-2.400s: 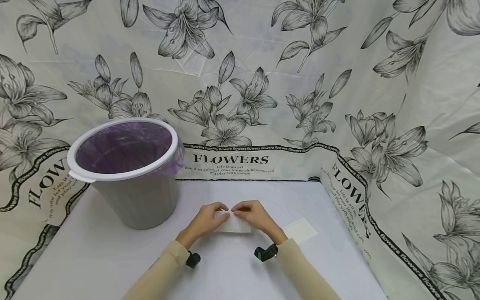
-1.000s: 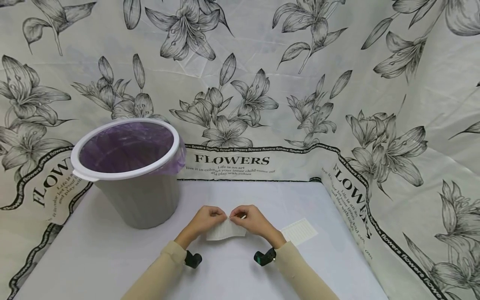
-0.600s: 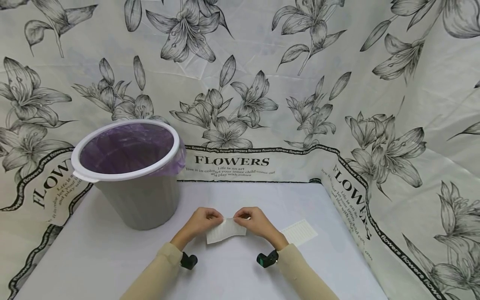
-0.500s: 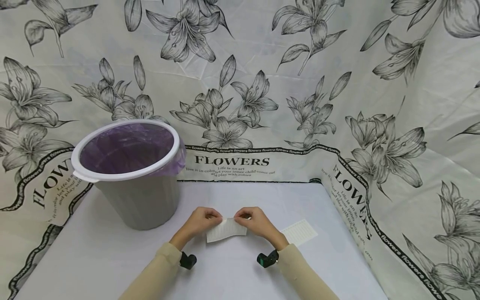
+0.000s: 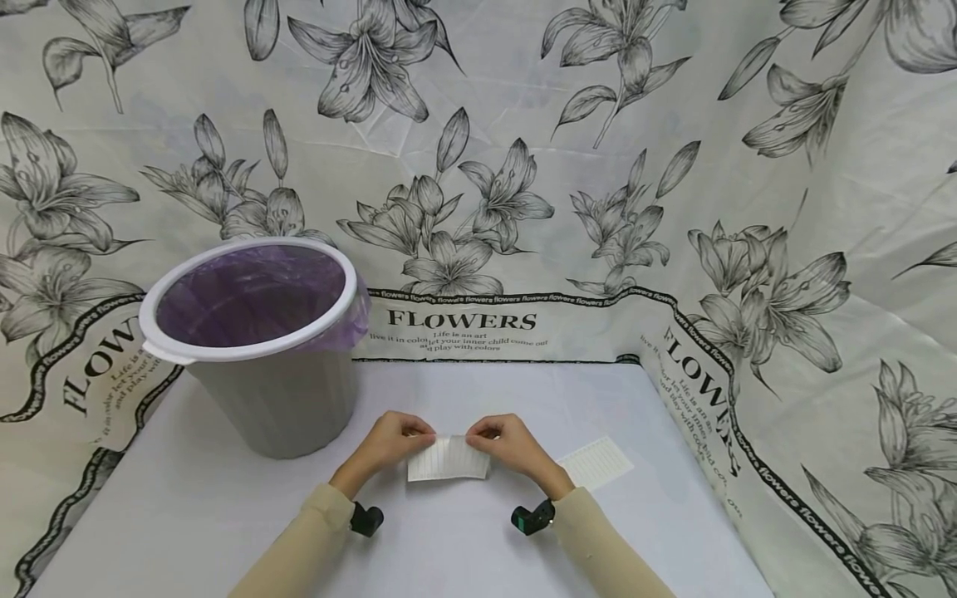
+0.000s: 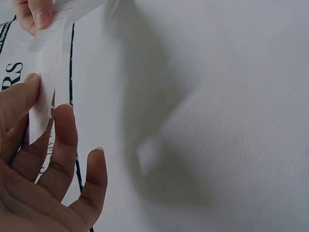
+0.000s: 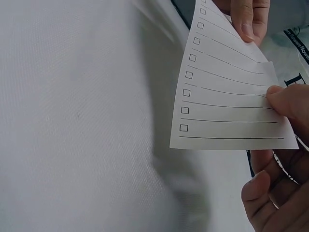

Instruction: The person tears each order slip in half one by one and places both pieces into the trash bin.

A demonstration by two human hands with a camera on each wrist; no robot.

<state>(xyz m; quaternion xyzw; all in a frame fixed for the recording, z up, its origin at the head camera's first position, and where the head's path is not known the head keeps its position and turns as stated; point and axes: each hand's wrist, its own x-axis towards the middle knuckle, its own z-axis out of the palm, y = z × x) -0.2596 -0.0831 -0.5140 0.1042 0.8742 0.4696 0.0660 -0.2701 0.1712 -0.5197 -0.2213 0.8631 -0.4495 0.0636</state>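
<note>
A white checklist sheet (image 5: 447,461) with ruled lines is held up between both hands in the head view. My left hand (image 5: 392,442) pinches its upper left corner between thumb and fingers. The upper right corner is pinched by my right hand (image 5: 512,443). In the right wrist view, a column of small boxes runs down one side of the paper (image 7: 217,106), and its upper edge has a small step between the hands. The left wrist view has the paper (image 6: 53,53) nearly edge-on, with a ragged end by the left fingers. Both hands hold it close over the table.
Another lined white sheet (image 5: 598,463) lies flat on the white table (image 5: 449,556), beside the right wrist. At the back left stands a grey bin (image 5: 284,407) with a white rim and purple liner. A flower-printed cloth (image 5: 463,224) hangs behind and at the sides.
The hands were close together at the middle of the sheet's upper edge. They have drawn apart, the left further leftward, and more of the sheet shows between them. Bin and other sheet stay put.
</note>
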